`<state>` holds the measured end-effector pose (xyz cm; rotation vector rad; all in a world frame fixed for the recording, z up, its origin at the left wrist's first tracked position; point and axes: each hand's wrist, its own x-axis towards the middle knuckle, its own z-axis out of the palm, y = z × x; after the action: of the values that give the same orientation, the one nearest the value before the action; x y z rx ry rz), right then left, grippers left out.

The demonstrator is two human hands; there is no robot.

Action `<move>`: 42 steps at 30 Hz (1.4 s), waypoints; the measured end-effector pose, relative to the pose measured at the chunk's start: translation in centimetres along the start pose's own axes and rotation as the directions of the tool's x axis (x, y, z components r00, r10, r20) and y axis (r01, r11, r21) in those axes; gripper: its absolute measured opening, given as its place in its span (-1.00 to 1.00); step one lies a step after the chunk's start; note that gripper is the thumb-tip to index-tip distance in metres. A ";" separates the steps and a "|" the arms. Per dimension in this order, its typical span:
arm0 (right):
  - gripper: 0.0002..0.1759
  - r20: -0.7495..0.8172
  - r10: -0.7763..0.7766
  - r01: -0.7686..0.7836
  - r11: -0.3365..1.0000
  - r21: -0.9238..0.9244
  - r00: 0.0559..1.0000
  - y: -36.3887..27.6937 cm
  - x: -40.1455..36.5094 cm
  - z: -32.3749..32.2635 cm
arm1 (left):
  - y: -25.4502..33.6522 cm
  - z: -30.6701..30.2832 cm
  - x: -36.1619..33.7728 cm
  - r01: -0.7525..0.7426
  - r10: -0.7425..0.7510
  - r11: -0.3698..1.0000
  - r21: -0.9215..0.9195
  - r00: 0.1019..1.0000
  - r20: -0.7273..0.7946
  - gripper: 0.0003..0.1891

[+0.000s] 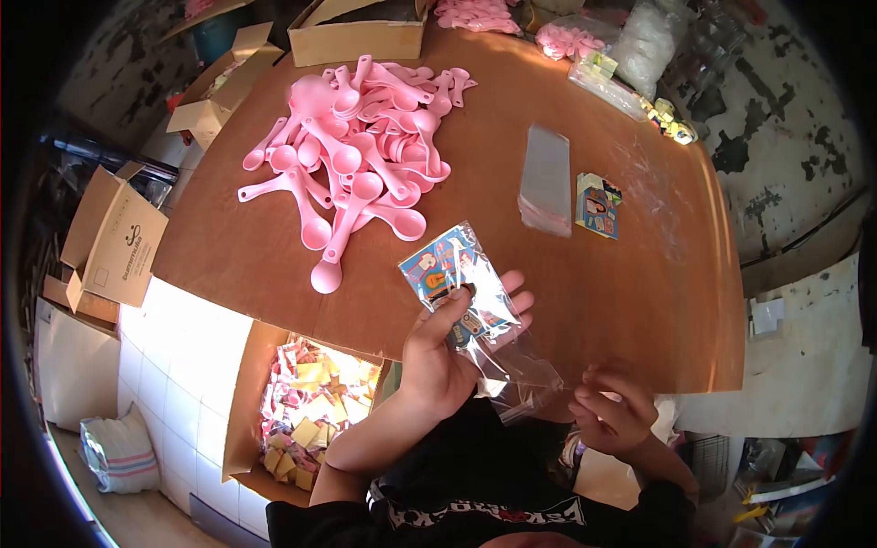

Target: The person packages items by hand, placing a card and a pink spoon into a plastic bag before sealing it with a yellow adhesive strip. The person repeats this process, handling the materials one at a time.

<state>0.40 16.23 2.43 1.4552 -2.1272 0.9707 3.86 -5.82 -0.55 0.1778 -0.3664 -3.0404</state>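
Note:
My left hand (440, 367) holds a clear plastic bag (523, 373) with a blue printed card (440, 267) showing at its upper end. The thumb presses on the front while the fingers lie behind. Beyond the card, the see-through end of the bag hangs loosely toward my right hand (617, 411). That hand is just right of the bag's end, with its fingers curled in; whatever may be between the fingertips is hidden. Past my left hand lies a large heap of pink measuring spoons (356, 155).
On the brown table (639, 320) lie a stack of clear bags (545, 178) and printed cards (598, 208). Below the front edge stands a carton (247, 402) of packed bags. Open cartons (117, 233) flank the left side; pink items and plastic bundles (650, 46) line the back.

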 end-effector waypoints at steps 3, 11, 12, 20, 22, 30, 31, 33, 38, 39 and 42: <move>-0.78 0.072 0.105 -0.110 0.992 0.064 0.992 0.8 4.1 -1.7 | 0.8 -0.8 0.0 -0.065 0.066 0.996 0.054 0.998 -0.017 -0.60; -0.73 0.255 0.093 -0.069 0.992 -0.103 0.963 15.5 18.9 8.2 | 1.2 -2.5 0.9 -0.035 0.035 0.998 0.055 0.999 -0.004 -0.55; -0.70 0.277 0.164 -0.133 0.983 -0.130 0.947 17.8 20.5 10.0 | 1.3 -2.4 0.9 -0.016 0.016 0.999 0.049 1.000 -0.005 -0.60; -0.61 0.331 0.331 -0.311 0.943 -0.114 0.884 24.6 27.7 18.6 | 1.4 -2.7 1.2 0.029 -0.029 1.000 -0.007 1.000 0.011 -0.64; -0.64 0.340 0.271 -0.215 0.957 -0.193 0.901 24.4 28.2 19.3 | 1.4 -2.8 1.3 0.040 -0.041 0.999 0.025 0.999 0.018 -0.59; -0.82 0.255 0.270 -0.200 0.943 -0.268 0.929 27.1 27.7 19.4 | 1.3 -2.8 1.2 0.033 -0.033 0.999 0.016 0.999 0.021 -0.59; -0.84 0.233 0.268 -0.204 0.942 -0.268 0.935 26.8 27.7 19.1 | 1.3 -2.8 1.2 0.021 -0.021 0.999 0.029 1.000 0.013 -0.59; -0.82 0.187 0.271 -0.197 0.920 -0.338 0.944 26.1 27.1 18.2 | 1.3 -2.7 1.1 0.012 -0.012 1.000 0.011 1.000 0.007 -0.61; -0.68 0.087 0.364 -0.328 0.902 -0.281 0.927 23.6 25.1 14.2 | 1.1 -2.6 0.9 -0.034 0.034 0.999 0.003 0.999 -0.007 -0.63; -0.66 0.162 0.472 -0.459 0.881 -0.113 0.866 23.7 24.5 13.2 | 1.2 -2.5 0.9 -0.037 0.037 0.999 0.005 0.999 -0.008 -0.63; -0.67 0.375 0.615 -0.700 0.698 0.150 0.693 21.0 22.2 9.0 | 1.3 -2.2 0.8 -0.038 0.037 0.999 -0.035 0.999 -0.010 -0.64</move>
<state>-26.91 -0.08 3.86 0.9532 -2.9537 1.4295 3.44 -7.70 -2.47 0.1803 -0.3115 -3.0059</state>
